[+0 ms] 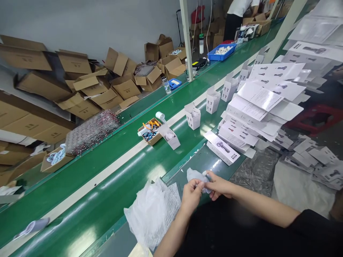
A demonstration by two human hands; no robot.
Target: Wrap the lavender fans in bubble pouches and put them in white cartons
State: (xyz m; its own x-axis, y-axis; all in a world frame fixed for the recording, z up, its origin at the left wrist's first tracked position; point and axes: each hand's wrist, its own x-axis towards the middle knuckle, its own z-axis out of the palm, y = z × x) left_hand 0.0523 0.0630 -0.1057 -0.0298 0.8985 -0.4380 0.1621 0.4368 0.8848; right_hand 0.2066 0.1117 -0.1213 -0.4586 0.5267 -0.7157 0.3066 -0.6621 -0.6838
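A: Where was the pale wrapped bundle (195, 175)?

B: In both hands, on the wearer's side of the printed carton (222, 148) and a little to its left, the two near each other but apart.

A: And which way did it point?

B: Its free end pointed up and to the left in the view, away from the wearer. The long axis — as far as the fingers let me see — slanted from there down to the right, much like the printed carton's own length.

A: How was it gripped?

B: The left hand (191, 195) pinched its near edge, thumb and fingertip pressed together on the wrapping. The right hand (221, 186) had its fingers closed about the other end; exactly where each fingertip pressed, I couldn't tell.

A: What else lay around the printed carton?

B: Crumpled bubble wrap (154, 214) to its left, towards the wearer, just beside the left forearm. Beyond it, an upright open-topped white box (193, 120) stood on the green conveyor belt (115, 182). Left of it and farther off — a brown cardboard box (153, 140) holding orange and blue pieces. Just to its right rose a heap of unfilled-looking flat cartons (258, 101).
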